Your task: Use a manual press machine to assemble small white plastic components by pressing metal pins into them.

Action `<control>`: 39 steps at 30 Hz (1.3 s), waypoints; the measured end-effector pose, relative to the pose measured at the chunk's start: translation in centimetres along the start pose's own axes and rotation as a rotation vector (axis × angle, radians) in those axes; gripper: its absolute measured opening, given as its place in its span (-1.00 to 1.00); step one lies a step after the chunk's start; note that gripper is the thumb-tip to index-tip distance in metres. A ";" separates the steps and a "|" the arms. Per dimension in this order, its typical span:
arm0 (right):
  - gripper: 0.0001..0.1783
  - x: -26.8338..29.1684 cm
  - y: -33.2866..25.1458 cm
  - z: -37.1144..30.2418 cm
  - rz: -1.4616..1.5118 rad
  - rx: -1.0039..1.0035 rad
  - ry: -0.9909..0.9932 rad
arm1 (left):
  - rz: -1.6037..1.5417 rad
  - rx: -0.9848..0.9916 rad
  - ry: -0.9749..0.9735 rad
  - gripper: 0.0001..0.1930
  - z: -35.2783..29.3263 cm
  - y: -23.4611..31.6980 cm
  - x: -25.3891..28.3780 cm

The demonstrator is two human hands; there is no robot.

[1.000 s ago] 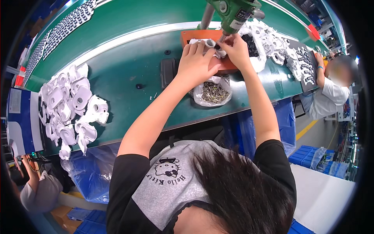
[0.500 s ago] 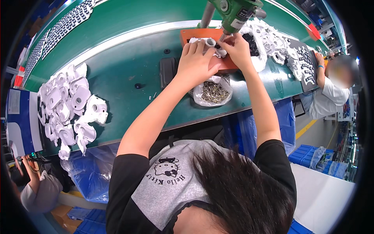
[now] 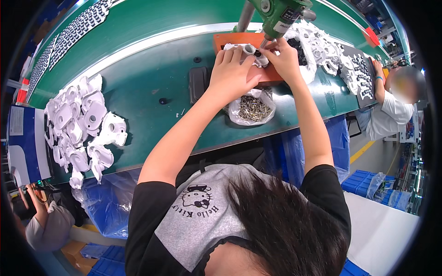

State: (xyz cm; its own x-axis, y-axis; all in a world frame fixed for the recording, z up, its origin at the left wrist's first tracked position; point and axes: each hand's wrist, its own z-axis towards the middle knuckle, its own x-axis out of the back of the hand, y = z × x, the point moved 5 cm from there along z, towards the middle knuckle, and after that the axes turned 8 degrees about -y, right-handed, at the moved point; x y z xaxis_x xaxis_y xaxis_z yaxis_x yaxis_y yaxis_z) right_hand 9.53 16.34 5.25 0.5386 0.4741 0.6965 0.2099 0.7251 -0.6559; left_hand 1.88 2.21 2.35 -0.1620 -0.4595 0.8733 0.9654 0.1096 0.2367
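Note:
A white plastic housing (image 3: 249,49) with round openings lies on the orange base (image 3: 223,42) of a green bench press (image 3: 277,19). My left hand (image 3: 232,73) is closed over its near left side, fingers curled on the housing and thumb pointing right. My right hand (image 3: 282,57) is closed in a pinch beside the press's metal tip (image 3: 264,43), at the housing's right end. What those fingertips hold is too small to make out. A small black piece (image 3: 258,53) shows in the housing between my hands.
Near the base sits a clear bag of small metal pins (image 3: 253,109); left of it lies a black case (image 3: 198,85). White housings (image 3: 78,124) are heaped at the left. More white parts (image 3: 322,50) and a black mat (image 3: 361,73) lie right, where a co-worker (image 3: 391,101) sits.
My right hand has shifted very slightly at the press tip, its fingers still pinched. My left hand and the housing stay in place.

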 end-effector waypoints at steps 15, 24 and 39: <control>-0.55 0.3 -0.2 0.3 -0.064 -0.024 -0.030 | -0.003 0.002 0.007 -0.50 -0.1 -0.1 -0.1; -0.55 -0.2 0.2 0.2 0.138 -0.037 0.006 | -0.003 0.005 0.000 -0.50 0.0 -0.1 0.1; -0.43 -2.0 -1.0 -5.1 -0.329 0.282 0.005 | -0.036 -0.009 0.038 -0.50 -0.1 0.0 0.1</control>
State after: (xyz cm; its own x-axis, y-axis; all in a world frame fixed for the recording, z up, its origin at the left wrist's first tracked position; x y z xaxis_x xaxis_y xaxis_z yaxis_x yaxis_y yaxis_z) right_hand 12.43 12.12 3.05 0.4841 0.1934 0.8534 0.1400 0.9456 -0.2936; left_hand 1.92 2.07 2.40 -0.1885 -0.4963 0.8474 0.9610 0.0848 0.2634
